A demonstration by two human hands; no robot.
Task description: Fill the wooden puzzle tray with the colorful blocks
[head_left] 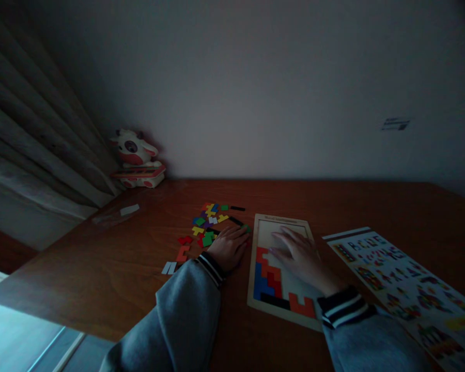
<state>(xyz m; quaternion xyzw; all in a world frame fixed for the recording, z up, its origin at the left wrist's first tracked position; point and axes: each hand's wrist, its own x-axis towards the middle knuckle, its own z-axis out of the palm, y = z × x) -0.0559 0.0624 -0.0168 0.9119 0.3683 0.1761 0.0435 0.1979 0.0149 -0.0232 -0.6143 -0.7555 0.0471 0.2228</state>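
A wooden puzzle board (251, 264) with a raised rim lies on the table in front of me. Its lower part holds a blue piece (261, 285), a red piece (273, 285), a black bar (274, 301), an orange U-shaped piece (301, 306) and other orange pieces. My right hand (297, 257) hovers over or rests on the board's bare upper part, fingers extended and apart, with no piece visible in it. Left of the board, my left hand (229, 248) lies palm down at the loose pieces. Its fingertips are beside a green piece (247, 228); what lies under the palm is hidden.
Several loose coloured pieces (210, 212) are scattered left of the board, with white pieces (169, 267) nearer me. A printed pattern sheet (395, 279) lies at the right. A cow-shaped toy (137, 160) stands by the curtain (34, 113) at the back left.
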